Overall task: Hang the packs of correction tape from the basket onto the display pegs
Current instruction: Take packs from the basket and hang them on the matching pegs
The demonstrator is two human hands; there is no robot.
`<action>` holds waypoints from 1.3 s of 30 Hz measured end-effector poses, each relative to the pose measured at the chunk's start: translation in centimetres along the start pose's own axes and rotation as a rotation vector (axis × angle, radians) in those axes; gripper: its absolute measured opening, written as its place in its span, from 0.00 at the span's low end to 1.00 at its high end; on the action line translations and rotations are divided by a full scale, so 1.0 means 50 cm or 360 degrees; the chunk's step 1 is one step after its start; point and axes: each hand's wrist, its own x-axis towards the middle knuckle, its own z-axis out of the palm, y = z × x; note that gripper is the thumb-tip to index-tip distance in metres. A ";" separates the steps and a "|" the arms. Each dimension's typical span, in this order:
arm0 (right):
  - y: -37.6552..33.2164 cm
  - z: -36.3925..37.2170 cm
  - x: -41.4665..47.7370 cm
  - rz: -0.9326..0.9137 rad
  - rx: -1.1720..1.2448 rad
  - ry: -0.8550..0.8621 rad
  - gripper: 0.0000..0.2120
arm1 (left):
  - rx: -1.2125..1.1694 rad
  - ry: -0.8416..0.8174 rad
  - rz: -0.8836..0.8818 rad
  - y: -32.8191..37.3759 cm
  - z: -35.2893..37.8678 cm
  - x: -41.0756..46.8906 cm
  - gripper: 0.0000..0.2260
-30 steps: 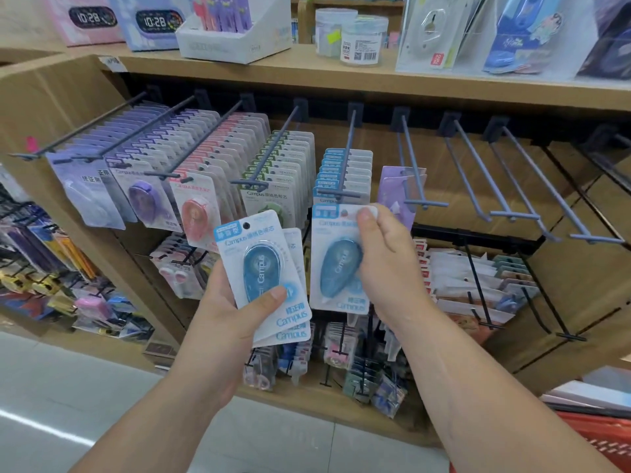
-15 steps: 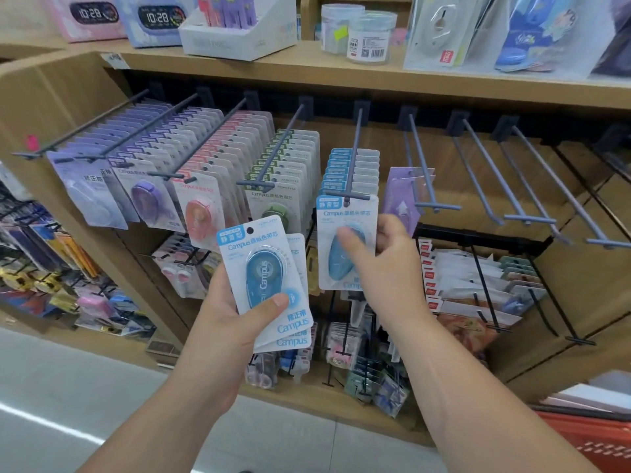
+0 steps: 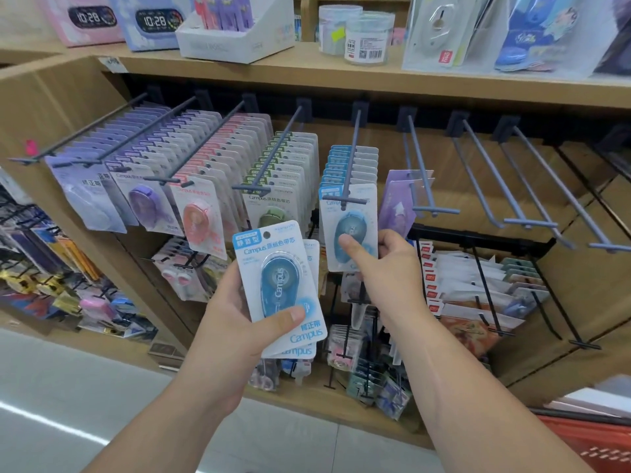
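Note:
My left hand [image 3: 235, 322] grips a small stack of blue Campus correction tape packs [image 3: 278, 278], thumb across the front pack. My right hand [image 3: 382, 268] pinches the lower part of another blue pack [image 3: 348, 220] that hangs at the front of the blue row's peg [image 3: 351, 158], its hole threaded over the peg's tip. Behind it hang several more blue packs. Rows of lilac, purple, pink and green packs [image 3: 191, 172] fill the pegs to the left.
Bare pegs [image 3: 495, 175] stick out to the right, one holding a purple card [image 3: 397, 203]. A wooden shelf [image 3: 341, 76] above carries clocks, jars and boxes. A red basket [image 3: 594, 445] sits at the lower right. More stationery hangs on lower racks.
My right hand lifted the blue pack up and slid it onto the peg's front end. The left hand kept its stack nearly still.

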 end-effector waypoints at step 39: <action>-0.029 -0.035 -0.048 -0.0221 0.0026 -0.0253 0.07 | -0.0074 0.0181 -0.0025 0.001 0.008 0.001 0.14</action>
